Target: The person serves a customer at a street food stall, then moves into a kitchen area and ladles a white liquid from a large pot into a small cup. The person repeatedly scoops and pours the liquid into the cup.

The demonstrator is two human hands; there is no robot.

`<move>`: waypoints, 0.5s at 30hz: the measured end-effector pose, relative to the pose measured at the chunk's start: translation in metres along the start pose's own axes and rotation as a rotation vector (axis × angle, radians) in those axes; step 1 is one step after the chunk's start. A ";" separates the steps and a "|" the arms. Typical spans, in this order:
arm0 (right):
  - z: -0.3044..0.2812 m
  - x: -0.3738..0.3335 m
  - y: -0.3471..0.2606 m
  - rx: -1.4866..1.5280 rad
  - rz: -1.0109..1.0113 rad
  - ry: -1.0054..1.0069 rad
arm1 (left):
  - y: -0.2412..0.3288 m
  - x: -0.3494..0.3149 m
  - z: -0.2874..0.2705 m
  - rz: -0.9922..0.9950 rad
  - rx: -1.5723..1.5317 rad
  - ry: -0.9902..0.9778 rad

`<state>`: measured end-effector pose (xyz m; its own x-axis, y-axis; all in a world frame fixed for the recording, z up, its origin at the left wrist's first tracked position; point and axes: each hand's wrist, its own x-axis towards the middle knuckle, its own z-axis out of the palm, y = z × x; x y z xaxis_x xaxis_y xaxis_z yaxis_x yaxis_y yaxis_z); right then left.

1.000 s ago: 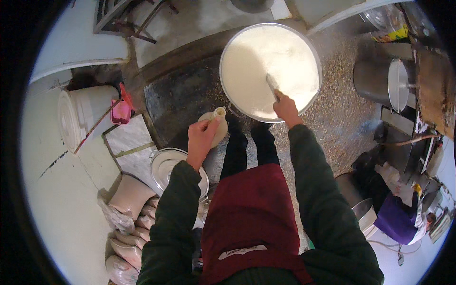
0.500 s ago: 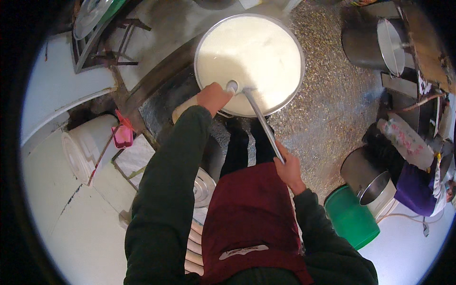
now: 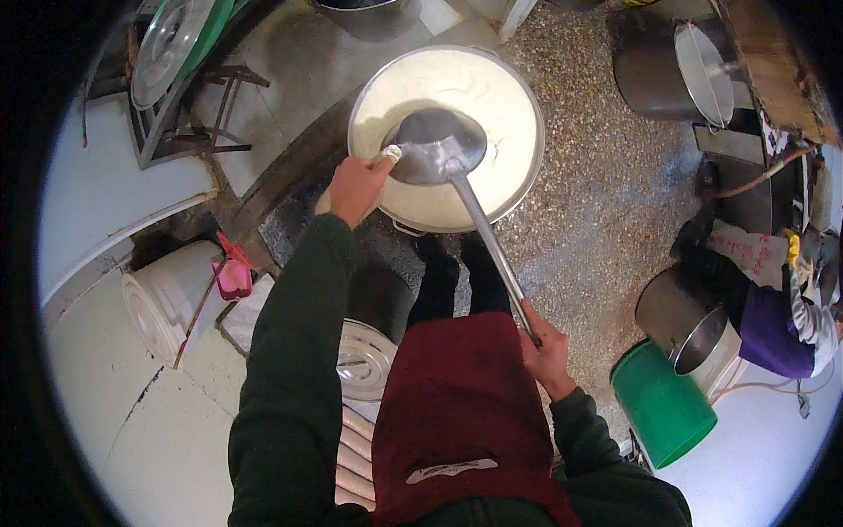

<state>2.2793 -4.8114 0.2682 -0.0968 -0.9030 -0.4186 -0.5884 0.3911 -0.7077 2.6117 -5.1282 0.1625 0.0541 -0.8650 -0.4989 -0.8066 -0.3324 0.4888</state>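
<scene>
A wide round metal pot (image 3: 537, 145) holds pale cream-coloured liquid (image 3: 492, 88). Over it is a large metal ladle (image 3: 439, 145), its bowl lifted out of the liquid. The fingers of my right hand (image 3: 549, 351) are wrapped around the far end of its long handle. At the pot's left rim, my left hand (image 3: 356, 189) is closed, close to the ladle's bowl. A small whitish end (image 3: 390, 155) pokes out of its fingers; the rest of that thing is mostly hidden by the hand and sleeve.
A lidded metal container (image 3: 364, 356) stands by my left leg. At the left are a white bucket (image 3: 167, 294) and a pink scoop (image 3: 234, 279). A green bin (image 3: 665, 404) and metal pots (image 3: 676, 307) stand right, beside another person in a purple garment (image 3: 777, 334).
The ladle's bowl has come up out of the liquid into view. My right hand has drawn slightly lower and right. My left hand has shifted left and a little down.
</scene>
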 end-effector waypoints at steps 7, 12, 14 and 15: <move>0.017 0.080 -0.017 -0.032 -0.217 0.175 | -0.037 -0.058 0.003 -0.095 -0.475 0.097; 0.039 0.146 -0.031 -0.253 -0.060 0.102 | -0.039 -0.111 0.014 -0.131 -0.734 0.113; 0.045 0.172 -0.039 -0.337 0.002 0.045 | -0.040 -0.130 0.016 -0.172 -0.814 0.124; 0.044 0.185 -0.043 -0.359 -0.004 0.032 | -0.041 -0.139 0.016 -0.169 -0.832 0.134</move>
<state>2.3223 -4.9873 0.1959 -0.1160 -0.9118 -0.3940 -0.8329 0.3054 -0.4615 2.6278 -4.9882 0.1999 0.2459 -0.7986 -0.5494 -0.0901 -0.5831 0.8074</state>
